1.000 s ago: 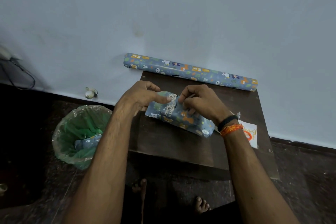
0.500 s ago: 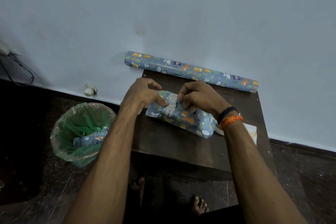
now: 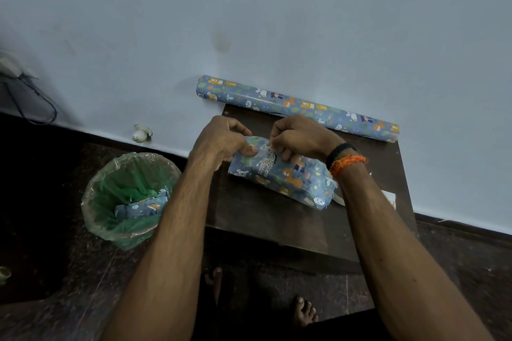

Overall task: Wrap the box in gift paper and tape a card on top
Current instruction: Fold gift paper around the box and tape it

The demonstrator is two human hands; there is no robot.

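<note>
The box (image 3: 288,177), covered in blue animal-print gift paper, lies slanted on the small dark table (image 3: 266,219). My left hand (image 3: 221,141) grips the box's far-left end, thumb pressed on the paper. My right hand (image 3: 299,138) has its fingers curled and pinches the paper on the top edge beside the left thumb. The roll of matching gift paper (image 3: 299,105) lies along the wall at the table's back. A white card (image 3: 389,198) peeks out behind my right forearm. A tape roll edge (image 3: 338,199) shows by the box's right end.
A bin with a green liner (image 3: 127,196) stands on the floor left of the table, holding a scrap of gift paper. A pale small object (image 3: 141,134) sits at the wall base. Cables hang at the far left. My bare feet are below the table.
Both hands have shifted slightly up along the box's far-left end; the left thumb now presses the paper while the right fingers pinch closer to it. The view tilted a little.
</note>
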